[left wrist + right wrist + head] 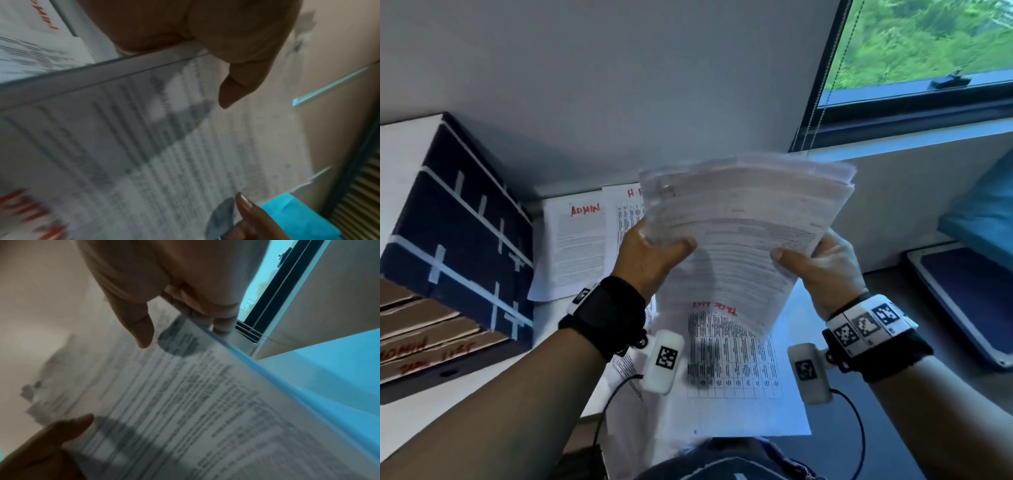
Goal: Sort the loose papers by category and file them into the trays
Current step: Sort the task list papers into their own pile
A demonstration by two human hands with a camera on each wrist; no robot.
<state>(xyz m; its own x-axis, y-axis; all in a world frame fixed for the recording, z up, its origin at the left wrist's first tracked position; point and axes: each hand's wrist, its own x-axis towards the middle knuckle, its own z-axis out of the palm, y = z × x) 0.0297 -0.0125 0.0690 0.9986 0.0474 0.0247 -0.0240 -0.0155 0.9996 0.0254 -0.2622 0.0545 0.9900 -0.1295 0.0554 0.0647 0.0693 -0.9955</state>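
The left hand [650, 255] and right hand [822, 263] each pinch a lower corner of a stack of papers [746, 233], thumbs on top, held tilted above the desk [893, 428]. Beneath lie sheets marked "ADMIN" [571, 246] and "TASK LIST" [736, 363]; labelled cardboard trays [424, 339] stand left.

A plain pale grey wall [619, 85] fills the upper view, matte and evenly lit. At upper right sits a dark-framed window [914, 102], bright green foliage [935, 37] blurred beyond the glass, a black latch [948, 81] on its lower rail. A thin beaded blind cord [825, 102] hangs along the frame's left side. Below runs a pale sill ledge [935, 144]. Cool daylight comes in from the right, across the white desk surface [551, 318].
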